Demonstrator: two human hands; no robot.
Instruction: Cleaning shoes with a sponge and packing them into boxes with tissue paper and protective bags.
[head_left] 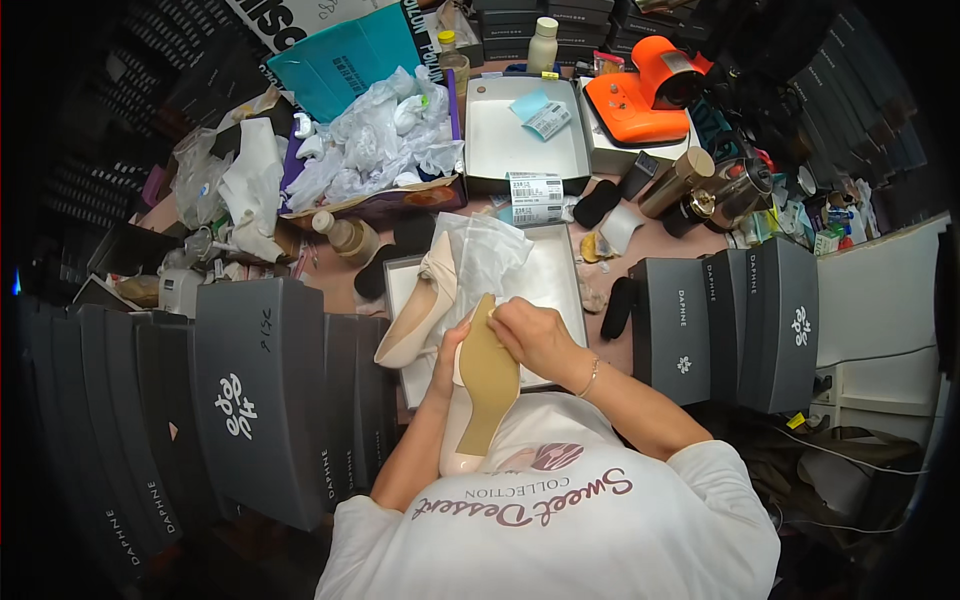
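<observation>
A beige high-heeled shoe (489,385) is held in front of my chest, its tan sole turned up toward me and its toe pointing away. My left hand (446,365) wraps around its left side. With bent fingers pressed together, my right hand (535,338) pinches the toe end; any small thing inside that pinch is hidden. The matching beige shoe (412,318), with a knotted upper, rests just left of my hands. It leans on the side of an open shoebox (562,262) lined with white paper. Crumpled translucent wrapping (485,250) lies in the box beside it.
Dark grey shoeboxes stand upright on the left (258,400) and right (672,325). Behind are a carton (455,190) of crumpled plastic, a shallow box (490,110) with labels, an orange device (635,108) and a cream bottle (543,45). Black pads lie around the open shoebox.
</observation>
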